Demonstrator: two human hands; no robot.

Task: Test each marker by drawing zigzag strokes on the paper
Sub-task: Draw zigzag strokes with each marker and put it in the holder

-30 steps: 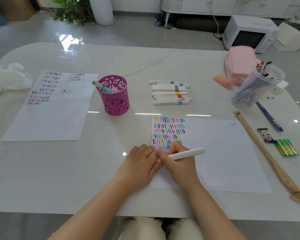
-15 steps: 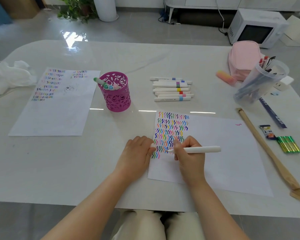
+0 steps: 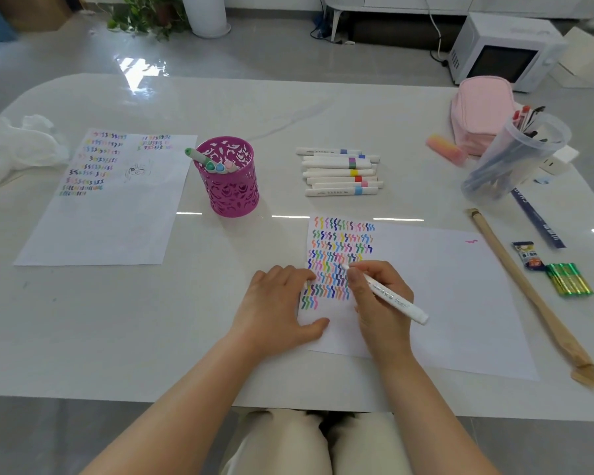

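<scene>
Marker [image 3: 390, 298], white-bodied, is pinched between the thumb and curled fingers of the right hand [image 3: 379, 318], its tip on the paper [image 3: 443, 286] among the zigzag rows [image 3: 336, 248] just ahead of the knuckles. Beside it the left hand [image 3: 275, 303] lies flat, fingers straight, pressing the sheet's edge. With many rows filled, testing looks well along. Capped markers [image 3: 340, 173] lie farther ahead and others stand in a pink cup [image 3: 234, 193] beyond the left hand; which remain untested I cannot tell.

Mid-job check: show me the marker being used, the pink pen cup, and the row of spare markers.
marker [image 3: 396, 301]: head view, on its white barrel toward the rear end.
pink pen cup [image 3: 235, 193]: head view, on its front wall.
row of markers [image 3: 330, 173]: head view, on the yellow-banded marker's barrel.
</scene>
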